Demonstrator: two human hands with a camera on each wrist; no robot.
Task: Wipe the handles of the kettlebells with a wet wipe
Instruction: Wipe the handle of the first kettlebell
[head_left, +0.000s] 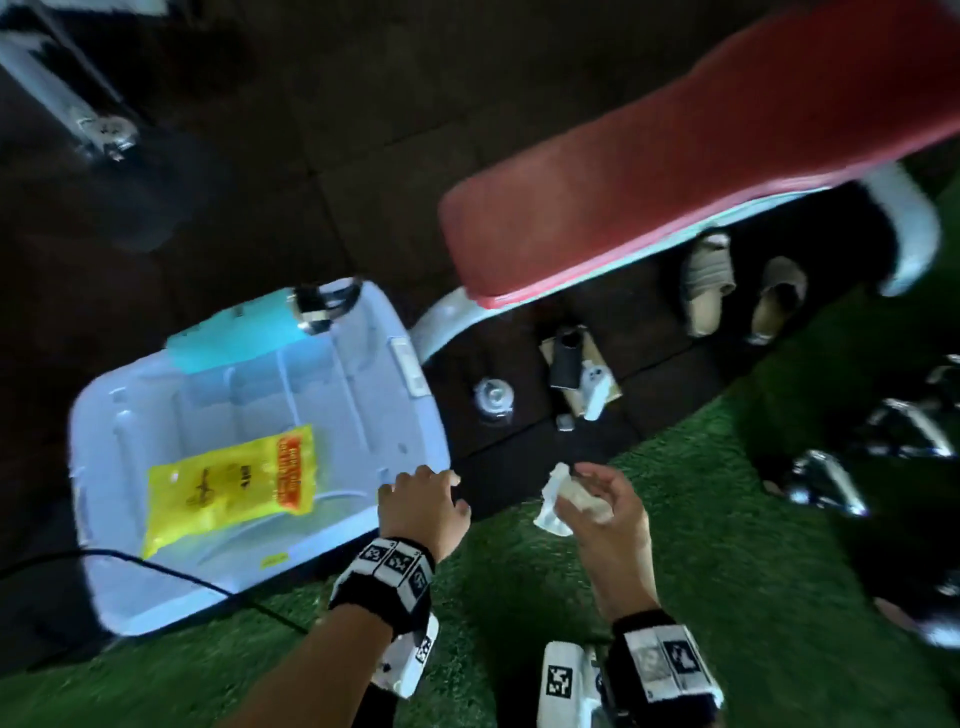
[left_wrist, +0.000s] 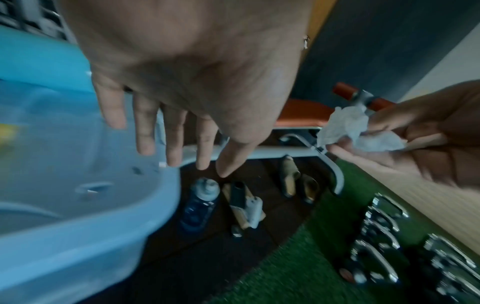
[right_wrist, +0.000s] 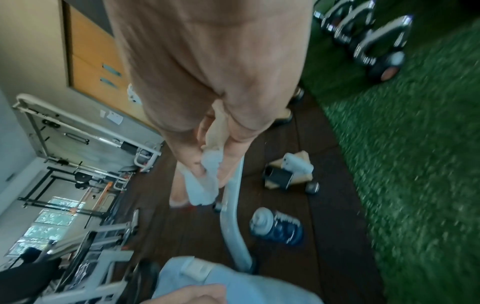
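My right hand (head_left: 597, 499) holds a crumpled white wet wipe (head_left: 556, 499) between thumb and fingers, above the green turf; the wipe (left_wrist: 345, 127) hangs from the fingers (right_wrist: 207, 174) in the wrist views. My left hand (head_left: 423, 499) hovers empty with fingers spread (left_wrist: 171, 133) at the near right corner of a pale plastic bin (head_left: 98, 457). A yellow wipe packet (head_left: 234, 488) lies in the bin. Several black kettlebells with chrome handles (head_left: 831, 483) stand on the turf to the right, apart from both hands (left_wrist: 376, 253).
A red padded bench (head_left: 675, 156) on a white frame stands behind. Under it on the dark floor lie a water bottle (head_left: 493, 400), a small box with a dark item (head_left: 576, 369) and a pair of slippers (head_left: 737, 291). A black cable (head_left: 171, 571) crosses the bin's near edge.
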